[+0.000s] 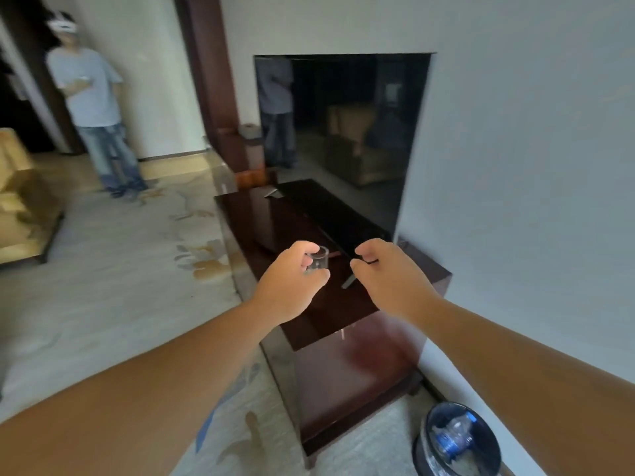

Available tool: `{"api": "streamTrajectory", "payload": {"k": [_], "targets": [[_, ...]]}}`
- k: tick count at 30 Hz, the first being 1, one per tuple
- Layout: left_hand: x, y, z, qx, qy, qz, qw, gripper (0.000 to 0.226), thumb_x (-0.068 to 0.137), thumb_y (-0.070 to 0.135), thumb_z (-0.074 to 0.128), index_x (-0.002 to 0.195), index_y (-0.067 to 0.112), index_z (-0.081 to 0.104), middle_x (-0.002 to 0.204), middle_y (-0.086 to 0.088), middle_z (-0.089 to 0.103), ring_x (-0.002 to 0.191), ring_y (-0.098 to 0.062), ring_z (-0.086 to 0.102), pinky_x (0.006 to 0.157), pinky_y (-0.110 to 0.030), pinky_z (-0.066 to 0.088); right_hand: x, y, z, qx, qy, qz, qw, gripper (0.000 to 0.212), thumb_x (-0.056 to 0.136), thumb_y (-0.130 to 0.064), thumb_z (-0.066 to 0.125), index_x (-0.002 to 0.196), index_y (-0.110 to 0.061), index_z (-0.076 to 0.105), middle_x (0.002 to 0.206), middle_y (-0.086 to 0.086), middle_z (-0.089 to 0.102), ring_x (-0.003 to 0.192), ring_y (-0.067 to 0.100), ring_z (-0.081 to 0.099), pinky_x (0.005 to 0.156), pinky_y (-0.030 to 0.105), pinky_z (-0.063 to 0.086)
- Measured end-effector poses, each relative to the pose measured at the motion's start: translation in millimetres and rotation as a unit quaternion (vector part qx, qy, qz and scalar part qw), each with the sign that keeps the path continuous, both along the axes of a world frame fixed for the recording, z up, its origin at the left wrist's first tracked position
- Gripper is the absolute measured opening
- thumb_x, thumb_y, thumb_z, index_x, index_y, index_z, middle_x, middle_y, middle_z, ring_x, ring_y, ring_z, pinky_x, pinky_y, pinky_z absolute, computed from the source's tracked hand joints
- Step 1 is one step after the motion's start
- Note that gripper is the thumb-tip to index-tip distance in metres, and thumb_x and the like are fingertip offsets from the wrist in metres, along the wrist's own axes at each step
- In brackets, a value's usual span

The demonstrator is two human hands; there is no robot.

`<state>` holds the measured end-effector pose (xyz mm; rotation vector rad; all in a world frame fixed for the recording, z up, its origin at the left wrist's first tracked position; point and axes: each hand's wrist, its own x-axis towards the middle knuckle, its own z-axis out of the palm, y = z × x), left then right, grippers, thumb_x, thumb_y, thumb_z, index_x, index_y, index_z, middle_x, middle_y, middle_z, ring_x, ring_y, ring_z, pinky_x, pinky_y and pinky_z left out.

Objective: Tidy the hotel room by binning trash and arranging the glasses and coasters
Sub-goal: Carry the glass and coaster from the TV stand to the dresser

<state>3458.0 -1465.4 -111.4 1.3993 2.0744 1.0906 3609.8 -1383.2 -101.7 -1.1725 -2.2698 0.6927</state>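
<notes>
Left hand (292,283): fingers clamped round a small clear drinking glass (318,261), upright, held above the dark glossy wooden desk (343,355). Right hand (385,273) just beside it on the wall side, fingers pinching a thin dark flat piece (369,261), probably a coaster, unconfirmed. The glass sits left of that piece, roughly level with it.

Extending both arms forward, gripping a glass (319,261) with the left hand (292,280), pinching a small dark item (369,261) with the right hand (388,273).
</notes>
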Motion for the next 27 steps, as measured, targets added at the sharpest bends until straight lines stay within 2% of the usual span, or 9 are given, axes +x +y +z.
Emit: {"api": "streamTrajectory", "payload": {"k": [3,6,9,11,17,20,23,27], "targets": [[-12,-35,-5,-0.006,-0.020,0.057,0.998,0.046,0.089,0.033,0.060,0.133,0.028,0.047,0.126,0.002,0.052,0.117,-0.012,0.051,0.101,-0.033,0.042,-26,-15,-4,-0.015,0.004,0.059,0.998,0.032,0.097,-0.035,0.049,0.126,-0.023,0.054,0.116,-0.007,0.058,0.091,0.008,0.059,0.071,0.019,0.044],[-27,-72,-10,-0.018,-0.020,0.107,0.994,0.045,0.089,0.031,0.060,0.132,0.030,0.047,0.124,0.004,0.052,0.114,-0.010,0.051,0.094,-0.029,0.041,-49,-39,-8,-0.032,-0.002,0.117,0.993,0.034,0.096,-0.038,0.050,0.128,-0.025,0.053,0.119,-0.009,0.055,0.093,0.006,0.057,0.075,0.021,0.044],[-44,-107,-9,-0.015,-0.021,0.157,0.987,0.043,0.090,0.030,0.062,0.131,0.028,0.049,0.121,0.004,0.052,0.113,-0.010,0.051,0.089,-0.026,0.040,-72,-62,-8,-0.040,-0.008,0.167,0.985,0.031,0.096,-0.038,0.050,0.124,-0.025,0.053,0.120,-0.007,0.055,0.100,0.012,0.058,0.088,0.031,0.048],[-58,-132,-5,-0.009,-0.023,0.188,0.982,0.041,0.089,0.029,0.062,0.128,0.029,0.049,0.120,0.002,0.052,0.113,-0.011,0.051,0.086,-0.025,0.040,-90,-76,-5,-0.034,-0.010,0.195,0.980,0.029,0.095,-0.035,0.051,0.121,-0.022,0.055,0.118,-0.002,0.058,0.101,0.018,0.059,0.090,0.037,0.049],[-106,-216,8,-0.006,-0.004,0.282,0.959,0.039,0.090,0.033,0.063,0.127,0.029,0.049,0.119,0.005,0.051,0.110,-0.009,0.050,0.082,-0.020,0.035,-159,-137,8,-0.013,-0.001,0.281,0.960,0.032,0.095,-0.033,0.051,0.123,-0.020,0.055,0.124,0.000,0.055,0.106,0.017,0.056,0.096,0.031,0.041],[-129,-261,10,0.001,-0.004,0.321,0.947,0.039,0.090,0.031,0.063,0.126,0.028,0.050,0.119,0.004,0.051,0.108,-0.009,0.050,0.083,-0.020,0.034,-197,-179,11,-0.012,0.007,0.321,0.947,0.033,0.094,-0.032,0.053,0.124,-0.019,0.056,0.124,-0.001,0.057,0.106,0.015,0.056,0.094,0.030,0.042],[-151,-308,10,0.006,-0.005,0.348,0.937,0.039,0.090,0.032,0.062,0.127,0.028,0.050,0.119,0.005,0.052,0.109,-0.009,0.050,0.083,-0.022,0.037,-235,-223,11,-0.010,0.009,0.350,0.936,0.032,0.092,-0.035,0.054,0.121,-0.022,0.056,0.123,-0.001,0.057,0.103,0.016,0.057,0.095,0.035,0.045],[-182,-376,8,0.016,-0.010,0.385,0.923,0.040,0.090,0.033,0.061,0.129,0.029,0.050,0.122,0.004,0.053,0.114,-0.011,0.050,0.088,-0.025,0.041,-285,-287,10,-0.002,0.007,0.386,0.922,0.029,0.092,-0.035,0.054,0.119,-0.024,0.056,0.121,-0.002,0.056,0.100,0.015,0.057,0.090,0.032,0.044]]}}
